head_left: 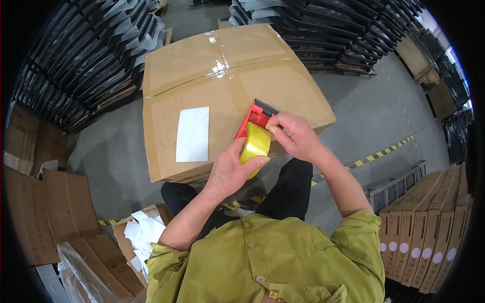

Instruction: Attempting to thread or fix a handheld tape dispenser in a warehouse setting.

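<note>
1. Because the left hand [227, 169] wraps the yellow tape roll [255, 143], most of its fingers are hidden behind it; the thumb shows, holding the roll's near side.
2. At 2 o'clock from it, the right hand [297, 135] has thumb and forefinger nearly together beside the red tape dispenser [244, 124]; whether they pinch the tape's loose end, I cannot tell.
3. The dispenser sits near the view's centre, over the large carton's [275, 76] near edge; contact between them cannot be made out.
4. Stacks of curved black frames stand at 10 o'clock [65, 65] and 1 o'clock [333, 35], cut off by the rim.
5. Upright flat cartons [422, 222] line up at 4 o'clock; at 8 o'clock, an open box with crumpled white scraps [143, 230] is partly covered by the left forearm and sleeve.
6. The carton is matt brown cardboard, its seam sealed with glossy tape; a smooth white rectangular sheet [192, 135] lies on it, at 9 o'clock from the dispenser.
</note>
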Available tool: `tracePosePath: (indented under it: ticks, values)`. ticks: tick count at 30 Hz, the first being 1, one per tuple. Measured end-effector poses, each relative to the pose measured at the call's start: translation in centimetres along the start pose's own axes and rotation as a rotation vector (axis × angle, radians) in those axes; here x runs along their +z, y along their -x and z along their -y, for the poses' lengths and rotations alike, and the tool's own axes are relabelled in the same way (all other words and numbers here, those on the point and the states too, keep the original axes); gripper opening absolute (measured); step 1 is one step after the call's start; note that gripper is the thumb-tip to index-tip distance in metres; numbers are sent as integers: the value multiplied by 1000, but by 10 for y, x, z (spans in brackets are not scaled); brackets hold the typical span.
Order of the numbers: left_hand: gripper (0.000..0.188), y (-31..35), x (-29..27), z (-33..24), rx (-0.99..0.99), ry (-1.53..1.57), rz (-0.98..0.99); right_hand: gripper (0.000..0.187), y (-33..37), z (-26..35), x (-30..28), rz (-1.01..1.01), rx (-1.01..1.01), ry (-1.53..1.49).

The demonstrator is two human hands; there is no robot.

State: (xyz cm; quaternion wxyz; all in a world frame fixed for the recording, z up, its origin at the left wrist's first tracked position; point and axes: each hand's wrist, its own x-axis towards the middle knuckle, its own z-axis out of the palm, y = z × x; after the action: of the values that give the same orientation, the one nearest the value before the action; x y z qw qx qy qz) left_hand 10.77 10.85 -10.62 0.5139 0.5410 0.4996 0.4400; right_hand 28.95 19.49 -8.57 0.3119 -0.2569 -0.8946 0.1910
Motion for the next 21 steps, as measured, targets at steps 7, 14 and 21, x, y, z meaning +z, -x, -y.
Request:
tracePosePath:
  ticks: [7,14,21]
  values:
    - [37,12,1,-10,-73,336,34,11,33,20,-2,-215,537,-730]
    - [39,22,10,-13,-171,519,186,11,46,47,-18,-258,159,0]
    - [37,40,45,12,-354,578,405,10,118,55,-25,-141,321,25]
